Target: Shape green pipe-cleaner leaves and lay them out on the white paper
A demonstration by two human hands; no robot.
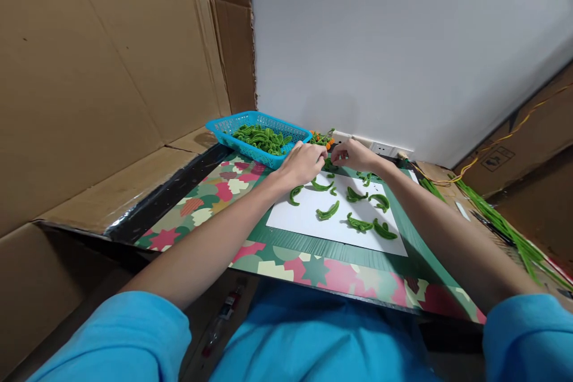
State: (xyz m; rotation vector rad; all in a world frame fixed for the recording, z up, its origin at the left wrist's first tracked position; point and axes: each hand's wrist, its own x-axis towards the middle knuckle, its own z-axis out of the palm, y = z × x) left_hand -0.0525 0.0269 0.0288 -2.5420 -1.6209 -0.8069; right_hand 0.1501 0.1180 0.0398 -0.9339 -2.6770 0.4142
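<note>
My left hand [305, 162] is over the far left edge of a white sheet [308, 215], its fingers curled together in a pinch. Close to its right, my right hand [354, 155] also has thumb and fingertips pinched. Whatever the fingertips hold is too small to make out. Just below and between them is a fuzzy green chenille-stem piece [330, 165]; whether it is touched I cannot tell. Several curved green chenille leaves, such as one leaf [328, 210] and another leaf [384, 230], lie spread on the sheet. Smaller green bits [367, 179] lie near its far edge.
A blue plastic basket [233, 142] of green chenille pieces [264, 138] stands at the back left. Behind my hands are orange-and-green pieces [323, 138] and a power strip [382, 148]. Long green stems [501, 224] lie at right. Cardboard [134, 42] walls the left side.
</note>
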